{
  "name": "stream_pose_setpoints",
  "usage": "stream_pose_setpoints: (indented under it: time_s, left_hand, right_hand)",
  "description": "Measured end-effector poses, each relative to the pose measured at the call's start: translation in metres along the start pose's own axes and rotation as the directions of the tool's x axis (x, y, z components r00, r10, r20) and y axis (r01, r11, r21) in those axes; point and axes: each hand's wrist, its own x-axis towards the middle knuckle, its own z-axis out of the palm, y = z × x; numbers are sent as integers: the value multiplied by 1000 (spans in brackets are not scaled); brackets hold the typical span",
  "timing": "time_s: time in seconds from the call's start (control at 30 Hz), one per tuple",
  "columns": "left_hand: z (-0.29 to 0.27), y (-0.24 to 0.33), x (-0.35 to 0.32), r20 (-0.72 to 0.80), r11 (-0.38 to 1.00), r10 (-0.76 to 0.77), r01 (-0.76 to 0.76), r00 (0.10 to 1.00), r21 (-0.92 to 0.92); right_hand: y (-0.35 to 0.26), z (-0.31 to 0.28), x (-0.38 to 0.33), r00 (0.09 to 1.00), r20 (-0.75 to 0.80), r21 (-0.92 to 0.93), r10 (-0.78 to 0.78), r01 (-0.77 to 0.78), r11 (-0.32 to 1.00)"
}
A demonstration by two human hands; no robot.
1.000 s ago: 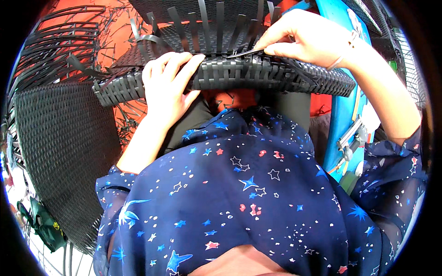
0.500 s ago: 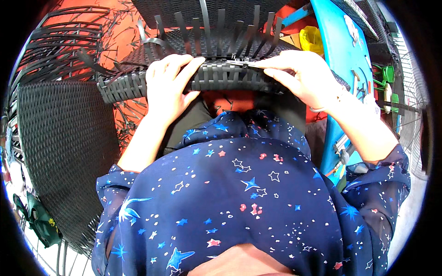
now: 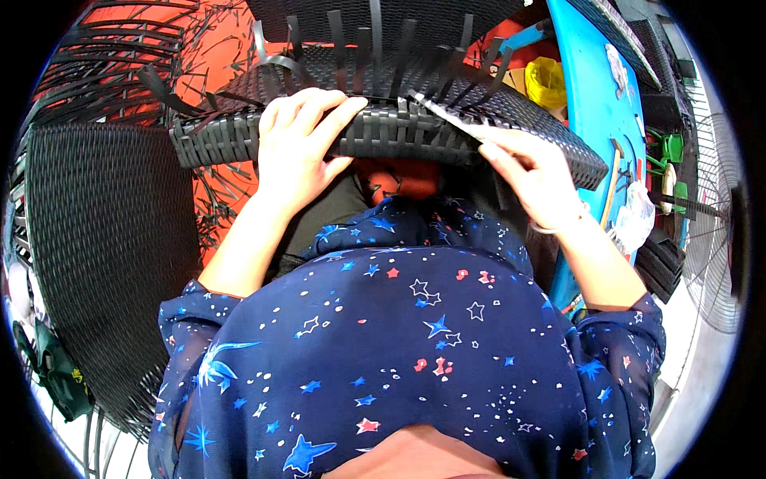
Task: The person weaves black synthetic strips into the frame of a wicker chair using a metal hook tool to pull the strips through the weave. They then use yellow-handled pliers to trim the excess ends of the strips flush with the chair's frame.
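Note:
A black woven wicker panel [image 3: 383, 136] with a thick rounded edge lies across in front of me, several loose flat strips [image 3: 339, 48] standing up along its far side. My left hand [image 3: 299, 144] grips that edge left of the middle, fingers over the top and thumb below. In my closed right hand [image 3: 531, 164] is a slim silver pointed tool [image 3: 443, 114], whose exact kind I cannot make out. Its tip reaches the top of the edge, among the strips, right of my left fingertips. The strip under the tip is too small to tell.
Another black woven panel [image 3: 112, 263] stands at the left, with bundled black strips [image 3: 120, 56] beyond it. Strip scraps litter the red floor [image 3: 219, 48]. A blue table [image 3: 590, 96] at the right bears tools and a plastic bag. Nearby are a yellow bag [image 3: 545, 82] and a fan [image 3: 718, 215].
My right hand has moved lower and slightly right, tilting the silver tool so its tip points up and left. My left hand keeps its hold on the panel's edge.

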Motion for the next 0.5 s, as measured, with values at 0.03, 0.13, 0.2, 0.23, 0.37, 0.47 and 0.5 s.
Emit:
stream_pose_setpoints:
  time_s: [0.03, 0.13, 0.2, 0.23, 0.37, 0.47, 0.5]
  left_hand:
    - [2, 1, 2, -18, 1000, 10, -10, 1000, -8]
    - [0, 2, -1, -53, 1000, 13, -14, 999, -2]
    - [-2, 2, -3, -42, 1000, 13, -12, 999, 12]
    - [-1, 2, -2, -42, 1000, 10, -10, 999, 10]
    - [-3, 4, -1, -28, 1000, -4, 5, 1000, 9]
    - [-1, 4, 2, -41, 1000, 11, -11, 999, -4]
    - [0, 4, 1, -49, 1000, 16, -17, 999, -5]
  right_hand:
    - [-9, -10, -4, 998, -18, -16, 65, -65, 998]
    - [-34, -45, 4, 976, -43, -302, -212, 189, 934]
    - [-64, -63, 15, 957, 155, -414, -247, 290, 863]
    - [-73, -67, 16, 939, 244, -468, -243, 334, 818]
    - [-68, -53, 48, 832, 399, -514, -384, 550, 658]
    - [-73, -56, 76, 835, 452, -545, -314, 537, 644]
    - [-75, -61, 83, 835, 474, -539, -279, 526, 659]
